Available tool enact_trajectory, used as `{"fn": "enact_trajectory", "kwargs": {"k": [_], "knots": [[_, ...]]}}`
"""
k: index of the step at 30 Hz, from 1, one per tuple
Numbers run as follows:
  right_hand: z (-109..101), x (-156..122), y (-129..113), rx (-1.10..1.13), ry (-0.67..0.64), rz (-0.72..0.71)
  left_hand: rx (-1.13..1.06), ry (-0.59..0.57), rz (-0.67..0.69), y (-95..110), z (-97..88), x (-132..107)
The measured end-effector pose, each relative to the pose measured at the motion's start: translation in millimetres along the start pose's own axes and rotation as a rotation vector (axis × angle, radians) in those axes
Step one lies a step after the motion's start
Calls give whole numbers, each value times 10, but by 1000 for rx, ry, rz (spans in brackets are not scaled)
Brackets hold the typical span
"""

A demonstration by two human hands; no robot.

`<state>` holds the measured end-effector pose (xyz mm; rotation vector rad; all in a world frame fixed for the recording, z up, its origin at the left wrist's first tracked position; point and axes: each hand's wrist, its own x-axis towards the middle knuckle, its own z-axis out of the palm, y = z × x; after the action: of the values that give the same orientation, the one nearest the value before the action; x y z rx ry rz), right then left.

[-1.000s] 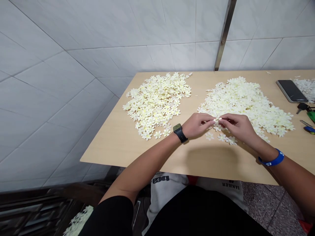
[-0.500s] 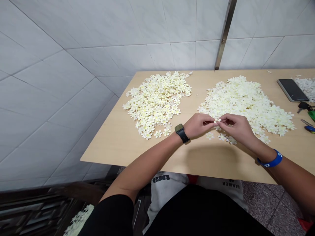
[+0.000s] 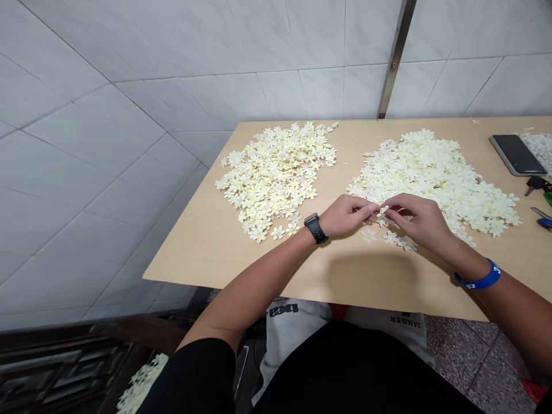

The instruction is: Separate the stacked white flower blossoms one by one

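Between my two hands, above the table's front part, is a small cream-white artificial flower (image 3: 382, 211), tilted. My right hand (image 3: 418, 217) pinches it between thumb and forefinger. From the other side my left hand (image 3: 347, 216), below a black wristwatch, has its thumb and fingertips pressed together at the flower's edge; exactly what part lies between them is hidden. Just behind my hands spreads a large heap of similar flowers (image 3: 426, 172). A few loose flowers (image 3: 390, 237) lie flat below my fingers. Off to the left is a second heap of flowers (image 3: 276, 172).
On the wooden table (image 3: 194, 241), at the right, are a phone (image 3: 516, 154), a key (image 3: 535, 184), a blue-handled tool (image 3: 544, 222) and a pile of small white pieces (image 3: 539, 146). A tiled wall (image 3: 276, 40) with a metal strip (image 3: 395, 60) rises behind.
The flower has turned and tilted between my fingertips. My left thumb has drawn back slightly to the left, while the right hand keeps its pinch. The view has shifted slightly.
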<state>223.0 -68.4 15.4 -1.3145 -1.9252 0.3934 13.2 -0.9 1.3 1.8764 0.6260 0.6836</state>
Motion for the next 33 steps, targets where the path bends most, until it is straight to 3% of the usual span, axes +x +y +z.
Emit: {"fn": "enact_trajectory", "kwargs": {"k": [4, 9, 17, 25, 33], "knots": [[-9, 3, -34, -63, -20, -161, -129, -2, -123, 38, 2, 12], [45, -39, -71, -91, -24, -190, -107, 8, -153, 61, 43, 10], [28, -22, -80, -30, -28, -48, 248, 44, 79, 47, 47, -1], [31, 5, -72, 25, 73, 76, 248, 52, 204, 78, 14, -2], [1, -18, -39, -77, -10, -117, -119, -37, -109, 39, 12, 12]]}}
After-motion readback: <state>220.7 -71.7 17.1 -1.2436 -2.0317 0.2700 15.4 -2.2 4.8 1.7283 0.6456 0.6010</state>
